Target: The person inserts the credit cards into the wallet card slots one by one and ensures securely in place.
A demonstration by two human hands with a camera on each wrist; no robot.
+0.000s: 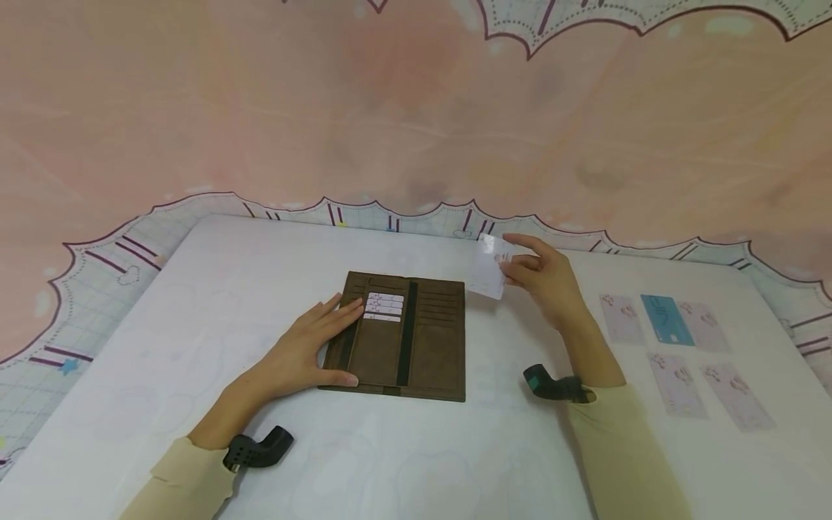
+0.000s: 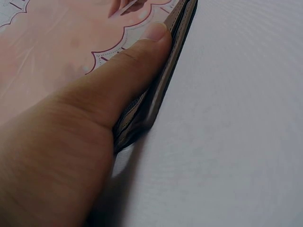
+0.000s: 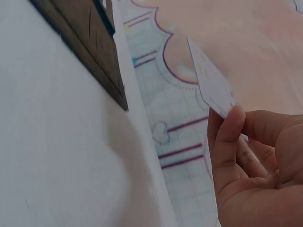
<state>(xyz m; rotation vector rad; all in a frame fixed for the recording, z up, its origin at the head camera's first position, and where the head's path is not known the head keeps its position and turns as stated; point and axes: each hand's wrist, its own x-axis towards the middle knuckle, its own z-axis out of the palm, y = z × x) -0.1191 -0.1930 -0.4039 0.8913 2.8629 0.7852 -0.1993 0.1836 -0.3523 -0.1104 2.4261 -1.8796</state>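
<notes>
A brown wallet (image 1: 434,361) lies spread flat on the white table, dark strips running down its panels. Several pale cards (image 1: 383,306) show in slots of its left panel. My left hand (image 1: 305,343) rests on the wallet's left side with fingers extended; the left wrist view has its thumb (image 2: 142,52) along the wallet's edge (image 2: 163,85). Beyond the wallet's upper right corner, my right hand (image 1: 542,278) pinches a white card (image 1: 489,267) between thumb and fingers, raised above the table. The right wrist view shows this card (image 3: 210,82) tilted, its lower end between the fingertips.
On the right of the table lie a blue card (image 1: 666,319) and several pale pink cards (image 1: 677,386), the blue one touching or overlapping a pink one. A peach patterned backdrop (image 1: 390,115) rises behind the table's far edge. Each wrist wears a black camera (image 1: 256,448).
</notes>
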